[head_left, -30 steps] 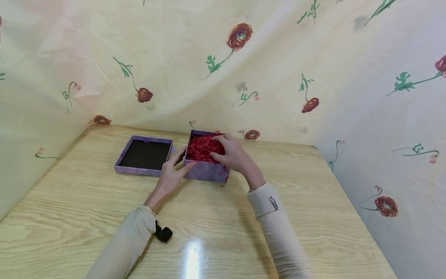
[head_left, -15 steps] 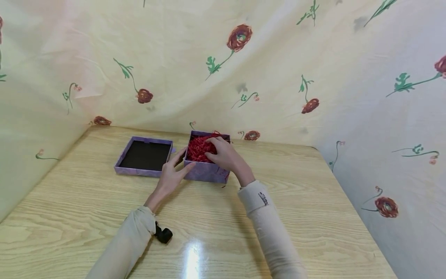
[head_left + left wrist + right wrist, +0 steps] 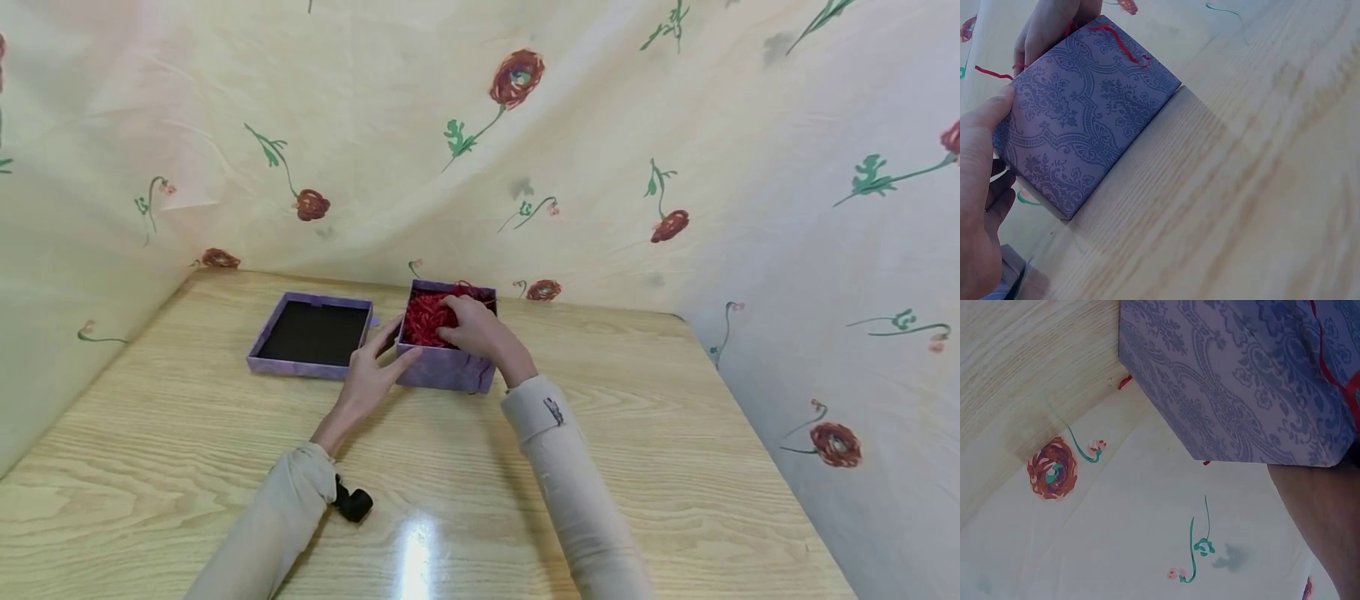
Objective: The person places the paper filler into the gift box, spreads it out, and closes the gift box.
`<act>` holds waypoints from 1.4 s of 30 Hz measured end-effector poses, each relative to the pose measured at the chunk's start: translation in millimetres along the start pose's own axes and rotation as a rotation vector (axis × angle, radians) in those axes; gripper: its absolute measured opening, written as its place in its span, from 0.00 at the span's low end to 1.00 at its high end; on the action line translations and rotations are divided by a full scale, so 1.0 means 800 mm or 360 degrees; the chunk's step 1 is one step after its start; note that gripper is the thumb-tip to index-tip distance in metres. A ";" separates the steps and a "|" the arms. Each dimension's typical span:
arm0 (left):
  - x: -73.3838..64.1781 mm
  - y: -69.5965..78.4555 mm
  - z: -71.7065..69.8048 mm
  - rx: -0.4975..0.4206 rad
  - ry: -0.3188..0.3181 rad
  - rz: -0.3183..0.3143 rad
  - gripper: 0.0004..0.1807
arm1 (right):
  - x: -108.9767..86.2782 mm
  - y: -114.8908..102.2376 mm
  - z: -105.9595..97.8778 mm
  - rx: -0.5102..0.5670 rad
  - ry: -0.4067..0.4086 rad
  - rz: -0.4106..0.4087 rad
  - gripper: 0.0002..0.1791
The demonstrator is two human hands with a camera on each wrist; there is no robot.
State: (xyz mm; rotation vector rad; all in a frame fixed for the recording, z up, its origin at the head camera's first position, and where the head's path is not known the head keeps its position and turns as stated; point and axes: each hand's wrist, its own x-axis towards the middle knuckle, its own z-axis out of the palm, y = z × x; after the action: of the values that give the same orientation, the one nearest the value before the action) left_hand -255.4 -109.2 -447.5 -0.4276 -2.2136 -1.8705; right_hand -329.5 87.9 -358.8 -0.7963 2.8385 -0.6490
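A purple patterned box (image 3: 442,369) stands near the back of the table, filled with red shredded paper (image 3: 424,318). At its front left corner my left hand (image 3: 363,379) grips it, thumb on the front wall and fingers along the left side. My right hand (image 3: 480,327) reaches over the right side, thumb and fingers curled into the paper; its fingertips are partly hidden among the strands. In the left wrist view, the box front (image 3: 1088,106) carries a loose red strand (image 3: 1119,44). The right wrist view shows a side wall (image 3: 1229,381) with the right wrist (image 3: 1313,506) behind it.
Left of the box lies its shallow purple lid (image 3: 288,366), black inside facing up. A black wrist device (image 3: 354,503) sits under the left sleeve. Floral cloth (image 3: 420,150) hangs close behind the box and along the sides of the wooden table (image 3: 637,467).
My right hand has shifted left over the box, its fingers moving toward the middle of the shredded paper and uncovering the back right corner. My left hand and the lid have stayed put.
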 end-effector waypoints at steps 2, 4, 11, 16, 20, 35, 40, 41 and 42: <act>-0.001 0.007 0.000 -0.0009 -0.0012 -0.0025 0.36 | 0.004 -0.001 0.000 -0.0023 -0.0018 0.0020 0.29; 0.001 0.009 0.000 -0.0009 -0.0018 -0.0044 0.36 | 0.008 -0.001 0.001 -0.0048 -0.0031 0.0041 0.29; 0.005 -0.014 0.001 -0.0011 0.0005 -0.0011 0.36 | 0.016 -0.002 0.006 -0.0084 -0.0054 0.0092 0.27; 0.002 -0.014 0.000 0.0013 0.0010 0.0003 0.36 | 0.013 -0.004 0.004 -0.0104 -0.0110 0.0079 0.28; 0.002 -0.015 0.000 0.0040 0.0021 0.0015 0.36 | 0.003 -0.007 -0.006 -0.0068 -0.0137 0.0029 0.29; 0.007 -0.012 0.000 0.0033 0.0026 0.0058 0.35 | -0.054 0.003 -0.054 0.0394 0.0141 -0.0152 0.24; 0.006 -0.012 0.000 0.0025 0.0025 0.0052 0.35 | -0.069 -0.001 -0.057 0.0466 0.0096 -0.0166 0.20; 0.006 -0.013 0.000 0.0024 0.0025 0.0050 0.36 | -0.071 -0.002 -0.056 0.0464 0.0067 -0.0167 0.18; 0.005 -0.013 0.000 0.0021 0.0021 0.0047 0.36 | -0.073 -0.004 -0.053 0.0459 0.0033 -0.0165 0.16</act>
State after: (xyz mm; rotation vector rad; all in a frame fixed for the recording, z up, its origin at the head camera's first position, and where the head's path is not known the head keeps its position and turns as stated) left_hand -263.0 -110.4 -455.5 -0.4420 -2.1979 -1.8372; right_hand -287.9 131.9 -319.1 -0.8911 2.6468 -1.0569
